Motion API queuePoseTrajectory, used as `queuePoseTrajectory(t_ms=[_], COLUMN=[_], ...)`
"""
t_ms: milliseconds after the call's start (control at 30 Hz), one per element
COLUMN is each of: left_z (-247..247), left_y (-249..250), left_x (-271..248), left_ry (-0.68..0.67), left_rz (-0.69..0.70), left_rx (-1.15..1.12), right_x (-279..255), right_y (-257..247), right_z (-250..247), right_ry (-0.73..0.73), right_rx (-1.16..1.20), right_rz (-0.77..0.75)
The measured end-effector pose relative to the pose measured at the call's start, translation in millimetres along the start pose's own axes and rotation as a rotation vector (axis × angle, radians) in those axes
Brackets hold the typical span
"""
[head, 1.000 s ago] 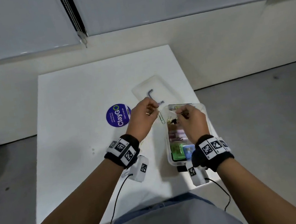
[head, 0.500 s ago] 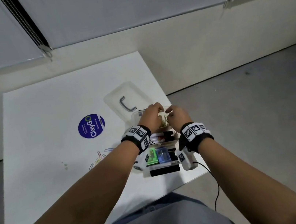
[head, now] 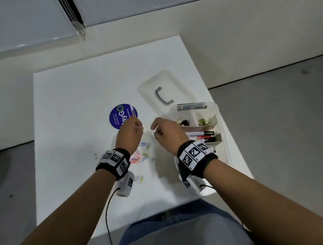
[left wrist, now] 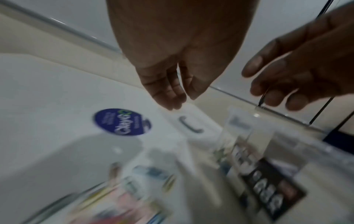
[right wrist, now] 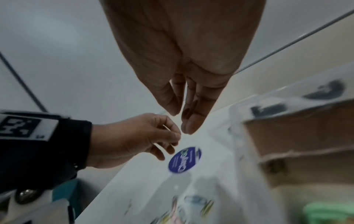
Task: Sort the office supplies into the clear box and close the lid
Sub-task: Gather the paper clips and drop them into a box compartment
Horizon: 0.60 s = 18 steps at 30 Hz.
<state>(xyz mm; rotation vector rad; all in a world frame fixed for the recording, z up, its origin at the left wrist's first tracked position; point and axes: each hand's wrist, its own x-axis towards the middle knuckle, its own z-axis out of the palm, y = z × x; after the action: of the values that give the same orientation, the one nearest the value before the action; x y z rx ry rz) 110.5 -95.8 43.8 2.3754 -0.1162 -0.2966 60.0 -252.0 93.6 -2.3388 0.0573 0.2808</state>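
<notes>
The clear box [head: 225,144] stands open at the table's right edge and holds markers [head: 200,135], black binder clips [head: 183,122] and some paper clips [head: 202,122] in cardboard-divided compartments. Its lid [head: 173,82], with a grey handle, lies flat just behind it. Several coloured paper clips [head: 141,156] are loose on the table left of the box. My left hand [head: 131,130] hovers above that pile with loosely curled, empty fingers [left wrist: 172,91]. My right hand [head: 165,132] hangs beside it, just left of the box, its fingers [right wrist: 182,106] pointing down and holding nothing.
A round blue sticker [head: 119,116] lies on the white table [head: 71,114] behind my left hand. The box sits close to the table's right edge, with grey floor beyond. Cables trail from both wrist cameras toward the front edge.
Both hands were together over the box's far compartments. They have since pulled back left and now hover over the loose paper clips on the table.
</notes>
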Motion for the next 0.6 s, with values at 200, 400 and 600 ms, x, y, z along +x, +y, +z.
queuePoseTrajectory(t_ms=[200,400,600], left_z=[-3.0,22.1,11.2], left_y=[-95.1,-122.4,-138.2], left_x=[-73.8,-98.9,-81.7], left_ry=[-0.375,-0.397,-0.217], left_rz=[-0.105,0.014,0.031], left_rx=[0.303,0.343,0.273], right_x=[-2.7,8.2,30.4], right_y=[-4.9,18.0,11.5], right_z=[84.1,135.1,163.0], right_ry=[-0.327,-0.254,-0.2], right_rx=[-0.253,-0.349,-0.468], right_rz=[0.148,0.272,0.164])
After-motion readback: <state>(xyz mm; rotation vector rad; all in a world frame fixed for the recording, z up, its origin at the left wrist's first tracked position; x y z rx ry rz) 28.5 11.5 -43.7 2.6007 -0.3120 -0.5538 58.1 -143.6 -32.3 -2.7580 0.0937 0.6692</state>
